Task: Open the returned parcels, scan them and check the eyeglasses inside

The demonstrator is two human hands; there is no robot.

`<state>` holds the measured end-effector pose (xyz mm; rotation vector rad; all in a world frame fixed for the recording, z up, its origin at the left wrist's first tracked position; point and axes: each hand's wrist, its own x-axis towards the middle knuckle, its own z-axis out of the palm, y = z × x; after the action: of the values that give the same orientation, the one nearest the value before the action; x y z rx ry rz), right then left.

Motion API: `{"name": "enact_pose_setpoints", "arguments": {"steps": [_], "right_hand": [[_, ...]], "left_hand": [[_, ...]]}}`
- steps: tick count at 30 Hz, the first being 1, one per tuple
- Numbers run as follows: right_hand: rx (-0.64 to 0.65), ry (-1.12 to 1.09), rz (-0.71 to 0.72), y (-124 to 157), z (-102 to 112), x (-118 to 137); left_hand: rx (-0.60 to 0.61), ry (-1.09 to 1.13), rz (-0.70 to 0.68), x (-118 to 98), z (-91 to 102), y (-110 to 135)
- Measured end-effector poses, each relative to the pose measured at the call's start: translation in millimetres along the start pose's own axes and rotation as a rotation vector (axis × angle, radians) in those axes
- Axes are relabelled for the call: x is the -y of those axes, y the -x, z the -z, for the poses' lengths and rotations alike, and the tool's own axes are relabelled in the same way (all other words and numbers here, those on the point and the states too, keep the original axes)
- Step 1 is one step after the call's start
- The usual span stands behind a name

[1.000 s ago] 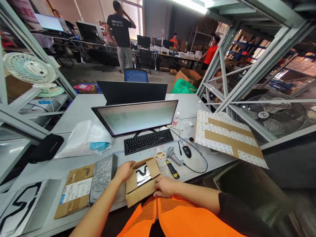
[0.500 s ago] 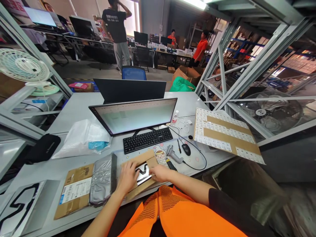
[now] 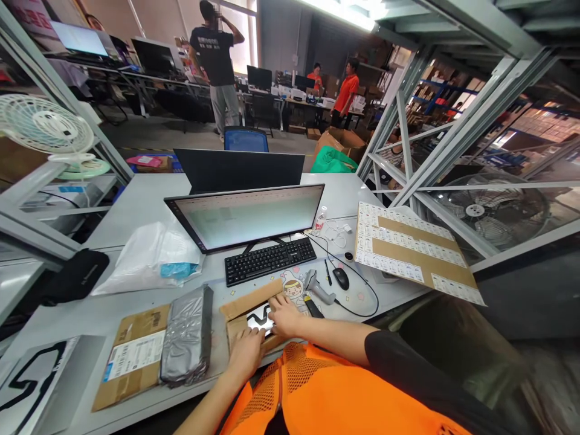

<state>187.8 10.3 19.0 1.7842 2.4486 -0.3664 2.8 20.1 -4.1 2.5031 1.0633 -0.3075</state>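
An opened cardboard mailer point(image 3: 251, 302) lies in front of the keyboard with its far flap raised. Inside it shows a white box point(image 3: 260, 318) with a thick black wavy stripe. My left hand point(image 3: 247, 350) is at the mailer's near left edge, fingers bent over the cardboard. At the right end my right hand point(image 3: 286, 317) grips the mailer, fingertips beside the white box. Left of the mailer lie a grey plastic-wrapped parcel point(image 3: 186, 332) and a labelled cardboard parcel point(image 3: 131, 356). Another white box point(image 3: 31, 377) with a black stripe is at the far left.
Behind my hands stand a keyboard point(image 3: 270, 260) and a monitor point(image 3: 254, 216). To the right are a barcode scanner point(image 3: 321, 289), a yellow-black cutter point(image 3: 313, 306), a mouse point(image 3: 341, 278) and a label-covered cardboard sheet point(image 3: 412, 251). A white plastic bag point(image 3: 136, 260) sits left. Several people are in the background.
My left hand has moved toward the near edge of the mailer. My right hand has shifted to its far right side. The far flap stands higher. A background person in orange has moved left.
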Motion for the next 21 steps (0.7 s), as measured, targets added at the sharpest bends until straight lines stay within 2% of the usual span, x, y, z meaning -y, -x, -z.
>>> {"name": "enact_pose_setpoints", "arguments": {"steps": [3, 6, 9, 12, 14, 17, 19, 21], "right_hand": [[-0.067, -0.125, -0.059, 10.6, -2.5, 2.9], [-0.195, -0.246, -0.126, 26.4, -3.9, -1.5], [-0.309, -0.292, -0.206, 41.7, -1.7, -18.1], [-0.302, -0.289, -0.251, 57.2, 0.2, -46.4], [-0.248, -0.291, -0.231, 67.7, -1.5, -66.6], [-0.143, -0.276, -0.179, 76.6, -9.0, -88.8], [-0.104, -0.253, -0.148, 73.3, -14.2, -94.9], [-0.108, -0.224, -0.090, 62.4, -16.6, -95.1]], "left_hand": [[-0.035, -0.021, -0.054, -2.5, 2.6, 3.9], [-0.038, -0.020, -0.102, -0.2, 16.4, 9.1], [-0.038, -0.054, -0.114, 3.1, 35.2, 16.7], [-0.096, -0.109, -0.111, 18.3, 43.9, 27.5], [-0.111, -0.140, -0.083, 39.9, 38.4, 35.6], [-0.132, -0.178, -0.002, 80.5, 15.7, 45.7], [-0.159, -0.211, 0.020, 102.4, -3.1, 50.3], [-0.177, -0.262, 0.021, 114.8, -20.8, 53.6]]}}
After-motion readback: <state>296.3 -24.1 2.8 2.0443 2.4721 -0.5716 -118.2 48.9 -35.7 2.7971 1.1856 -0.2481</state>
